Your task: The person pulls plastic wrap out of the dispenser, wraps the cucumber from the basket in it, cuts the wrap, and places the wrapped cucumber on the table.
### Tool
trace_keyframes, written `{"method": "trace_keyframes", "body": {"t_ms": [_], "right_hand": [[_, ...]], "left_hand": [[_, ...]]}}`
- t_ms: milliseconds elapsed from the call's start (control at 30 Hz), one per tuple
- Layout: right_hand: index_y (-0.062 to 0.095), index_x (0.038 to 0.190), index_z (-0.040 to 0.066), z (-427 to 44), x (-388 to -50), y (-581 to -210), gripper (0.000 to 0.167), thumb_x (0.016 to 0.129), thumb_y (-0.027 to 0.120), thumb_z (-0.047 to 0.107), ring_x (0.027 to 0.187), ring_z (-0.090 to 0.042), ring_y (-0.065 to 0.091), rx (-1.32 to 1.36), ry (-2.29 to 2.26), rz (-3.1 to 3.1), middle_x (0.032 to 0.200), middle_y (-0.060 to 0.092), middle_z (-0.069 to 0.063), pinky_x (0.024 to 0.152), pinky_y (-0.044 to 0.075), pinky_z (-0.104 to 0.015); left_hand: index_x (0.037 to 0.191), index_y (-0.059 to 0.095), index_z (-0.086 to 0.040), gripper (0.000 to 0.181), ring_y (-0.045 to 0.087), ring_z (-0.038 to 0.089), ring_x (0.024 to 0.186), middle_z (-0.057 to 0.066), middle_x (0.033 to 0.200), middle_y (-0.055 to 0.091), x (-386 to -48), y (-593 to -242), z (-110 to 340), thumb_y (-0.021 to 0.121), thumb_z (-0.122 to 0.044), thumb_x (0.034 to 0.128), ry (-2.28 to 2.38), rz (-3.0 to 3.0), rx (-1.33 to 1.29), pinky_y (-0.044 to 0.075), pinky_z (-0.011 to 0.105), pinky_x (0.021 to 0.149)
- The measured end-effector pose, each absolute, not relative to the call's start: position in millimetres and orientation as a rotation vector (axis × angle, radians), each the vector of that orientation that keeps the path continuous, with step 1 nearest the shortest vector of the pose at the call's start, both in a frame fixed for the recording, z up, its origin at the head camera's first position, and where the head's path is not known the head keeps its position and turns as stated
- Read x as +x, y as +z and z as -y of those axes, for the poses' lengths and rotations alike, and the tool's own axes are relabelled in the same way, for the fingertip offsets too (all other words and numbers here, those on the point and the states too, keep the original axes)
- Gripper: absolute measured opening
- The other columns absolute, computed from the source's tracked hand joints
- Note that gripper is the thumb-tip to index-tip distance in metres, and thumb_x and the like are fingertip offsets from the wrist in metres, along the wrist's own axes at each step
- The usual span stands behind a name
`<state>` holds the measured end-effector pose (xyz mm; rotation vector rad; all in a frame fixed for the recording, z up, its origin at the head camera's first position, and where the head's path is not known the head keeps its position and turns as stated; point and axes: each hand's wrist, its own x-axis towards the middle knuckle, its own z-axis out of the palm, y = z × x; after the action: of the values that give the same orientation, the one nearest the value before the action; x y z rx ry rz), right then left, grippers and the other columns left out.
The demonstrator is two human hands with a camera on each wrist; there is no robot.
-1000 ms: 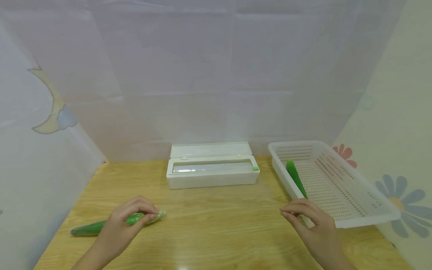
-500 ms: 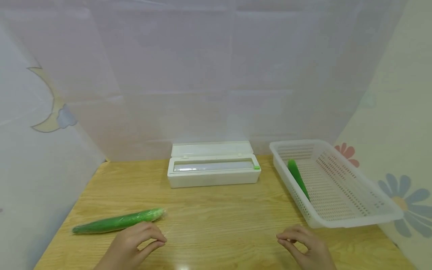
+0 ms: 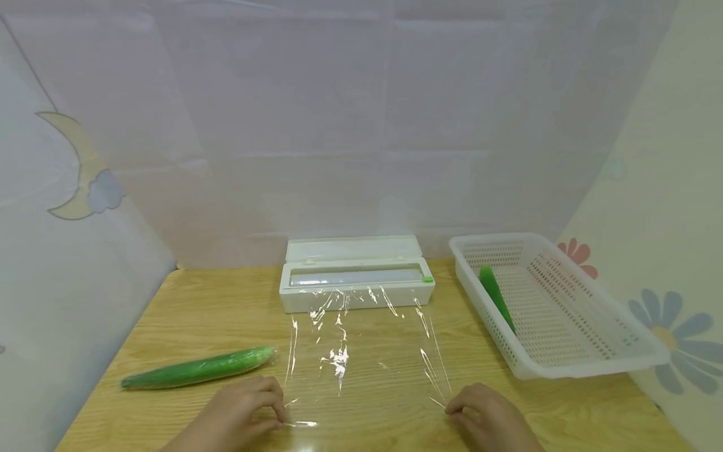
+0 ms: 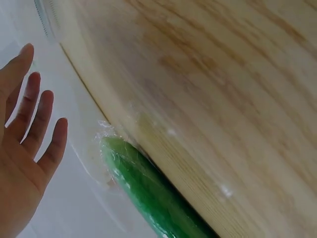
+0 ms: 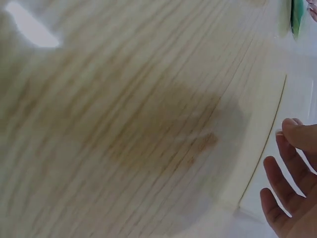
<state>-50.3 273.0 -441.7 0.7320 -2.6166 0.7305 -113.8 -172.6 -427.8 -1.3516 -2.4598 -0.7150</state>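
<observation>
A clear sheet of plastic film stretches from the white dispenser box toward the front of the table. My left hand pinches its near left corner, my right hand its near right corner. Behind my left hand lies a film-wrapped cucumber, its pale end to the right. In the left wrist view that wrapped cucumber is beside my left hand. The right wrist view shows my right hand with thumb and index finger together, the other fingers spread.
The box's lid stands raised at the back, and a green slider sits at its right end. On the right, a white perforated basket holds a green cucumber. A pale sheet hangs behind the table.
Both hands have moved toward the table's front, and my left hand has cleared the wrapped cucumber. The film between hands and box now shows as bright creases. Box and basket have stayed put.
</observation>
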Motion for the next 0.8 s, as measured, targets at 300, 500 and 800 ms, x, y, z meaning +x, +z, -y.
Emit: {"method": "trace_keyframes", "body": {"t_ms": [300,500,800], "right_hand": [[0.074,0.083,0.022,-270,-57,-438,0.014,0.079,0.081,0.011,0.078,-0.001,0.060,0.646,0.718,2.844,0.086,0.065,0.019,0.067,0.055,-0.027],[0.074,0.093,0.016,-268,-57,-445,0.013,0.082,0.080,0.011,0.077,0.001,0.058,0.626,0.717,2.914,0.086,0.066,0.014,0.065,0.054,-0.026],[0.073,0.094,0.018,-270,-56,-448,0.018,0.079,0.081,0.010,0.081,-0.002,0.058,0.671,0.671,2.902,0.091,0.064,0.014,0.066,0.053,-0.028]], "left_hand": [[0.080,0.068,-0.030,0.027,0.054,-0.005,0.075,-0.025,0.083,0.059,-119,-432,163,0.077,-0.006,0.0764,-0.707,2.682,-1.343,0.047,0.019,0.063],[0.087,0.071,-0.030,0.019,0.053,-0.007,0.076,-0.025,0.085,0.060,-121,-435,165,0.079,-0.014,0.0800,-0.745,2.803,-1.355,0.047,0.020,0.063],[0.107,0.074,-0.016,0.026,0.054,-0.006,0.076,-0.024,0.086,0.060,-120,-433,170,0.080,-0.020,0.0822,-0.796,2.953,-1.269,0.051,0.024,0.065]]}}
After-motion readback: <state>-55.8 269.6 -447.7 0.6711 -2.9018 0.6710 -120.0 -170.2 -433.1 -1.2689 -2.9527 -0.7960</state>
